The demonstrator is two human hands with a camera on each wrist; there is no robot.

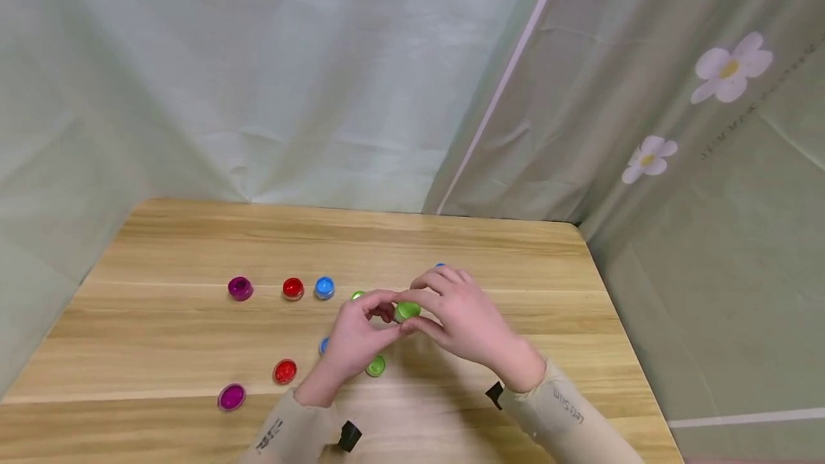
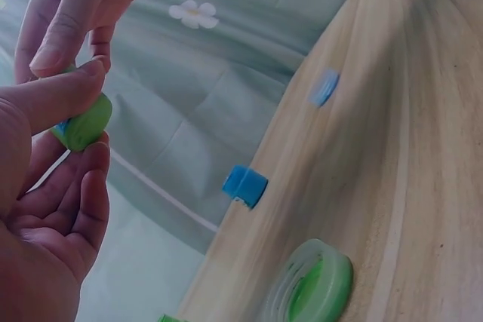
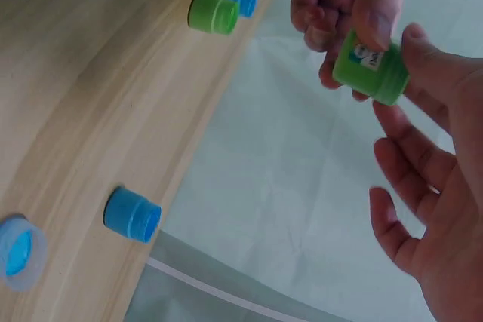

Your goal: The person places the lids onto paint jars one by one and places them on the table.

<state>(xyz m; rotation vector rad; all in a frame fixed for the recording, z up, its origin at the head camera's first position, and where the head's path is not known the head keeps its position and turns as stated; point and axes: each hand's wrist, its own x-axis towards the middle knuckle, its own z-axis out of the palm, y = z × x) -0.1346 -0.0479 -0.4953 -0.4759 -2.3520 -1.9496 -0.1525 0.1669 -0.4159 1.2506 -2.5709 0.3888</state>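
Note:
Both hands are together on a small green paint jar, raised over the table with its green inside showing. My left hand grips the jar's side between thumb and fingers, the thumb lying over the printed label. At the rim of the jar, my right hand pinches with thumb and index finger, its other fingers loosely bent away. Beneath the hands on the table lies a green lid. Partly hidden by the left hand are a blue lid and another green jar.
A purple jar, a red jar and a blue jar stand in a row at left. Nearer are a red lid and a purple lid. Another blue jar and blue lid show in the right wrist view.

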